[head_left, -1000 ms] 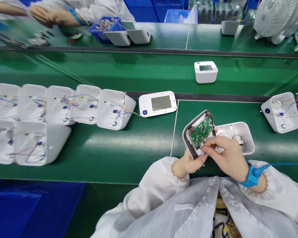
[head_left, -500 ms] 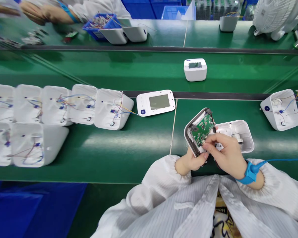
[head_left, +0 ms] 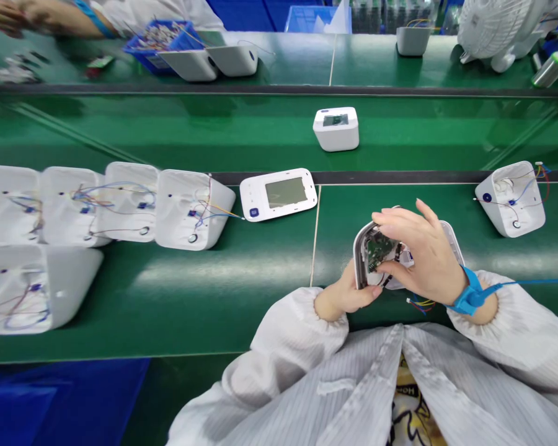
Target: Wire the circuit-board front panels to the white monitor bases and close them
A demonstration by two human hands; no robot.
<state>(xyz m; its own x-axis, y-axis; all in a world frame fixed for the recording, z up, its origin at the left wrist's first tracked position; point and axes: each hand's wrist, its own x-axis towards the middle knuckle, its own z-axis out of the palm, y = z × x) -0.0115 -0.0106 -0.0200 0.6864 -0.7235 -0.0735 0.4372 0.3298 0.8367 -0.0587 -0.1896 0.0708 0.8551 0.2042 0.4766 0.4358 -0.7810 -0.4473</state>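
Note:
My left hand [head_left: 353,292] grips the lower left edge of a tilted housing part [head_left: 361,254] that has a grey rim. Inside it a green circuit board [head_left: 379,249] faces up to the right. My right hand [head_left: 421,251] arches over the part, fingertips on its top edge and thumb near the board, closed round it. Behind my right hand a white casing [head_left: 452,238] lies open on the bench, mostly hidden. Coloured wires with a small connector [head_left: 420,303] hang out below my right hand.
A white front panel with a display [head_left: 286,193] lies left of centre. Several open white casings with wires [head_left: 186,207] line the left, another casing [head_left: 516,201] stands right. A closed unit [head_left: 337,129] sits on the middle strip. Across it are a blue bin [head_left: 144,56], a fan [head_left: 493,31] and a person's hand.
My right hand has gone from a pinch at the board's lower edge to a spread hold over the housing part. That part is tipped more upright, and the wires below now show. The view has shifted slightly.

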